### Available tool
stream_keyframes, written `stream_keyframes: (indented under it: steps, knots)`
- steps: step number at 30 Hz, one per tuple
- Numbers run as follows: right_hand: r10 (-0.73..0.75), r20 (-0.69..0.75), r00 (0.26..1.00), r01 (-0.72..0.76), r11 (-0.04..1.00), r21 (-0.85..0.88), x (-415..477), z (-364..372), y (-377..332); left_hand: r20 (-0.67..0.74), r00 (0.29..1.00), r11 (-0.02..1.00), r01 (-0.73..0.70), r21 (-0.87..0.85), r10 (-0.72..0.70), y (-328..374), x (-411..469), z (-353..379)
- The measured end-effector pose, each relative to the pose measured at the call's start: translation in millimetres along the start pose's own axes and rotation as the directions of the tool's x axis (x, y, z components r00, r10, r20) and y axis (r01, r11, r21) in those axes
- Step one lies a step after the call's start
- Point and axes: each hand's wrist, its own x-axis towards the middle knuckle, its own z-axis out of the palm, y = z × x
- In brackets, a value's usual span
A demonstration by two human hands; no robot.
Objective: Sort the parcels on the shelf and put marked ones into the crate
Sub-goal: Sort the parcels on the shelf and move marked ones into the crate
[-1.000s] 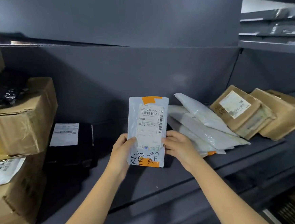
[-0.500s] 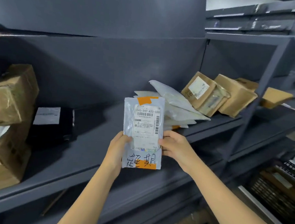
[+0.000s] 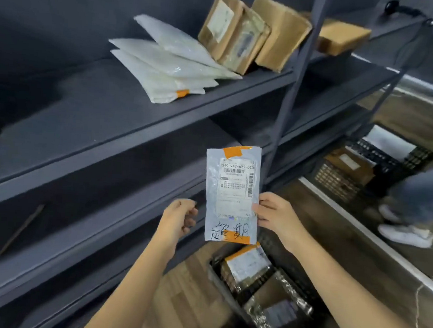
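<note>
pinching the marked parcel (image 3: 232,195) by one edge above the crate (image 3: 229,289), the right hand (image 3: 275,215) risks letting it flutter wide, the left hand (image 3: 180,219) loosely curled, empty.

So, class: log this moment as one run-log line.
right hand: holds marked parcel | left hand: off parcel | crate: below, holds parcels

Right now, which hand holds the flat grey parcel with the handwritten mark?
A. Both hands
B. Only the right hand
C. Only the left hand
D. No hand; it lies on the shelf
B: the right hand grips the parcel's right edge, while the left hand is curled beside it, apart from it.
</note>
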Motion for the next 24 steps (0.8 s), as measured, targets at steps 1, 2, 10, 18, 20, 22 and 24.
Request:
stream_keyframes:
  steps: [1, 2, 10, 18, 20, 22, 24]
  knots:
    - [0.04, -0.053, 0.998, -0.039, 0.999, 0.022, 2, -10, 20, 0.019, 0.999, 0.999, 0.027, 0.045, -0.028, -15, 7, 6]
    - [0.079, -0.097, 0.992, -0.074, 0.996, 0.05, 5, -19, 41, 0.036, 0.998, 0.995, 0.051, 0.084, -0.055, -33, 16, 12]
    - [0.5, -0.298, 0.813, -0.392, 0.849, 0.355, 63, -55, 253, 0.119, 0.954, 0.939, 0.238, 0.248, -0.274, -203, 96, 55]
    - [0.722, -0.393, 0.57, -0.497, 0.684, 0.534, 141, -42, 446, 0.135, 0.888, 0.847, 0.358, 0.393, -0.439, -366, 192, 71]
    - [0.752, -0.379, 0.539, -0.505, 0.649, 0.569, 160, -34, 486, 0.142, 0.887, 0.838, 0.348, 0.421, -0.44, -393, 214, 74]
    - [0.774, -0.36, 0.521, -0.517, 0.622, 0.589, 178, -26, 520, 0.168, 0.891, 0.832, 0.306, 0.462, -0.421, -419, 235, 77]
    - [0.792, -0.314, 0.524, -0.524, 0.59, 0.614, 194, -20, 549, 0.187, 0.904, 0.83, 0.25, 0.499, -0.385, -439, 255, 84]
